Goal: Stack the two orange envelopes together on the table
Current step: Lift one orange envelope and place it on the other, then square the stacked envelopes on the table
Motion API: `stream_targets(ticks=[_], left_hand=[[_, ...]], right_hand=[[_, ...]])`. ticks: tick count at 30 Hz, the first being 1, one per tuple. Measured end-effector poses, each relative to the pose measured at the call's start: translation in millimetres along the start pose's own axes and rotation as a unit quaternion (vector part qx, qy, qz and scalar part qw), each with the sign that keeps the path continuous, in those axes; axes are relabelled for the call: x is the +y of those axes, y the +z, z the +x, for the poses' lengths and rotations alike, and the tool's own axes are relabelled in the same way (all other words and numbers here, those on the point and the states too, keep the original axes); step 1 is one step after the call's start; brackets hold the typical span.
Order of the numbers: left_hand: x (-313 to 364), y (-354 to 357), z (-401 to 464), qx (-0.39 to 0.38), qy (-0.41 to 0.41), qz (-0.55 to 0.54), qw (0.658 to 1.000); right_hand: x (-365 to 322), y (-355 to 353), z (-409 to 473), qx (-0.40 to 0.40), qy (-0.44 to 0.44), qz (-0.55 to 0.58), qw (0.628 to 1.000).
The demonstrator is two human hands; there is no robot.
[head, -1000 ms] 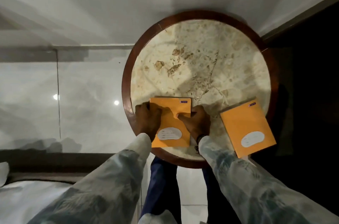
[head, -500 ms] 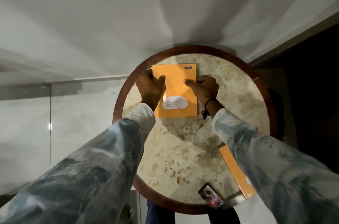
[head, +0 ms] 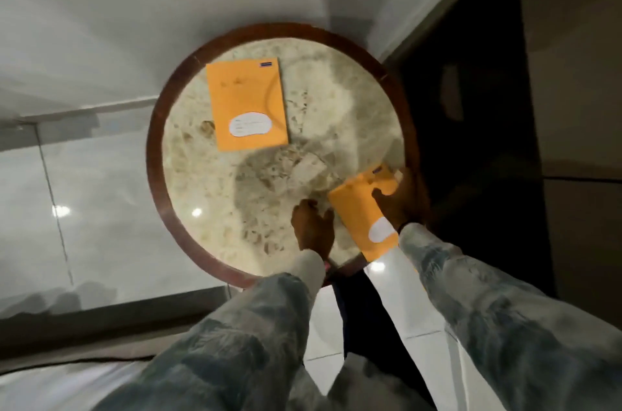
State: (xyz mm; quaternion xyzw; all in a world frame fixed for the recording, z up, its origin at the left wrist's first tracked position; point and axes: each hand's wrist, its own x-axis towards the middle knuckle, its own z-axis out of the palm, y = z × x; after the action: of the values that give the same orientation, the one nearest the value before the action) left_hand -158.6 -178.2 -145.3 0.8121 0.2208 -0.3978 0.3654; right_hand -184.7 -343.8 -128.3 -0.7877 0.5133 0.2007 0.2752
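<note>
One orange envelope [head: 247,104] with a white label lies flat at the far left of the round marble table [head: 202,188], with no hand on it. The second orange envelope [head: 360,212] sits at the near right edge, partly over the rim. My right hand [head: 399,198] grips its far right side, fingers over the top. My left hand [head: 313,228] rests on the marble just left of that envelope, fingers apart, at most brushing its edge.
The table has a dark wooden rim [head: 153,181]. A glossy tiled floor [head: 84,201] lies to the left and a dark doorway [head: 471,107] to the right. A white wall [head: 168,6] stands behind the table.
Both hands let go of the first envelope at the far side and came back to the near right. My right hand has taken hold of the second envelope.
</note>
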Motion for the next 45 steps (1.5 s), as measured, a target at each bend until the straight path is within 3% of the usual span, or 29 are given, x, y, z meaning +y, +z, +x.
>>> stream_targets(ticks=[5,10,12,17,21,25,32,38,41,43,45], left_hand=[[-6,63,-24,0.019,-0.055,-0.064,0.996],[3,77,-16,0.057,-0.084,-0.155,0.983],[16,64,-9,0.078,-0.041,-0.156,0.984],[63,-9,35,0.141,0.063,-0.128,0.98],[92,-86,89,0.2,0.093,-0.089,0.971],[104,-147,134,0.226,0.091,-0.046,0.969],[96,-166,157,0.184,0.078,0.128,0.971],[96,-191,173,0.08,0.044,0.029,0.995],[93,-201,176,0.03,0.139,0.039,0.989],[88,-200,172,0.021,0.215,0.024,0.976],[81,-197,167,0.038,0.287,0.002,0.957]], right_hand=[[72,10,5,-0.124,0.068,0.018,0.99],[87,10,6,-0.092,0.05,-0.004,0.994],[77,5,6,-0.086,0.02,0.029,0.996],[-6,8,10,-0.042,-0.075,0.055,0.995],[-99,32,13,-0.02,-0.144,0.093,0.985],[-170,66,19,-0.028,-0.16,0.079,0.984],[-202,104,24,-0.025,-0.175,0.041,0.983],[-213,98,33,0.001,-0.177,0.036,0.983],[-231,92,45,-0.029,-0.163,0.118,0.979],[-241,89,51,-0.069,-0.139,0.17,0.973],[-245,86,49,-0.053,-0.146,0.218,0.963]])
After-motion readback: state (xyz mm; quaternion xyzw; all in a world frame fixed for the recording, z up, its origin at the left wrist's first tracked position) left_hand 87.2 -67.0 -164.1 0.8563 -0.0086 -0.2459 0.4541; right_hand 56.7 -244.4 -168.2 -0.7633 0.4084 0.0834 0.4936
